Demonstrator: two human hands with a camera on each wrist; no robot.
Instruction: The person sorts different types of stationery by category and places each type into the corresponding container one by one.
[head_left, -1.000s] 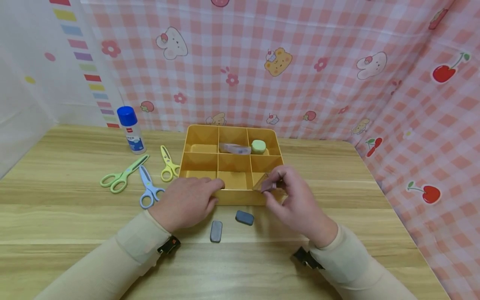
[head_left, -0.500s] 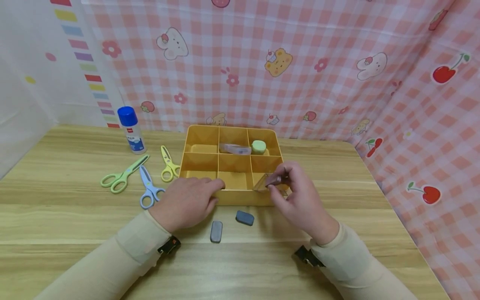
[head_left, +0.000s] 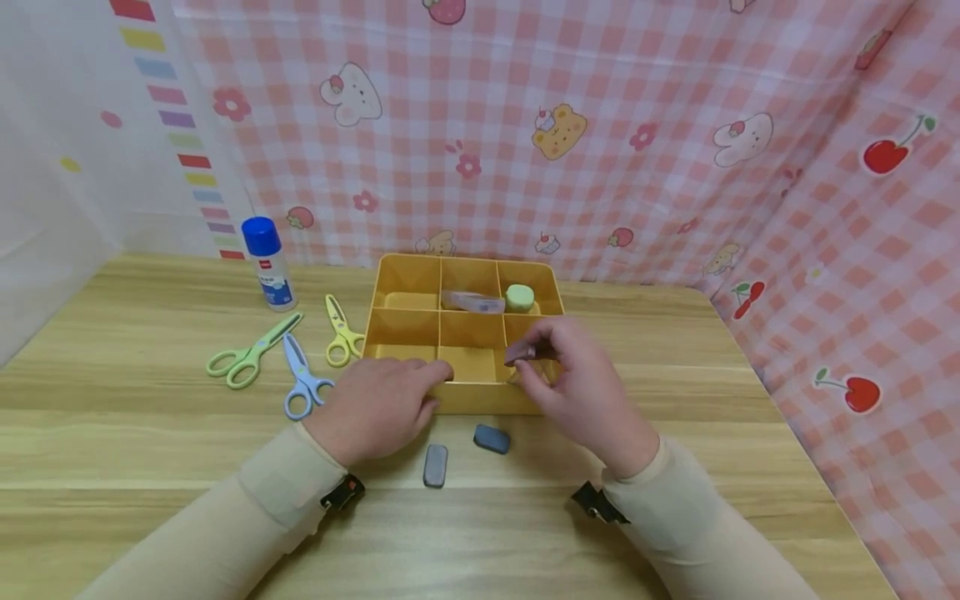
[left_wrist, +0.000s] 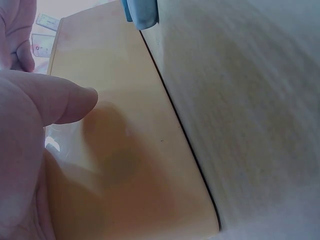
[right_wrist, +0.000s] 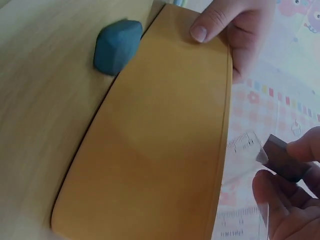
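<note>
A yellow six-compartment organizer box (head_left: pixel 480 400) stands on the table. My left hand (head_left: pixel 375 408) grips its front wall at the left, thumb outside and fingers over the rim. Between thumb and fingers, my right hand (head_left: pixel 585 392) pinches a small dark purple-grey block (right_wrist: pixel 282 159) that looks like an eraser, held over the front right compartment. Clear plastic rulers (right_wrist: pixel 245 150) with markings stick up behind the front wall, close to the block. Two dark blue-grey blocks, one flat (head_left: pixel 435 465) and one angled (head_left: pixel 491 438), lie before the box.
Left of the box lie green scissors (head_left: pixel 251 354), blue scissors (head_left: pixel 302 383) and yellow scissors (head_left: pixel 341 337). A blue-capped glue stick (head_left: pixel 270 267) stands behind them. The back compartments hold a translucent pinkish item (head_left: pixel 474 302) and a pale green piece (head_left: pixel 519 297).
My right hand, still pinching the block, has shifted left toward the middle divider after a small move right. The left hand stays on the front wall; the head view has tilted slightly.
</note>
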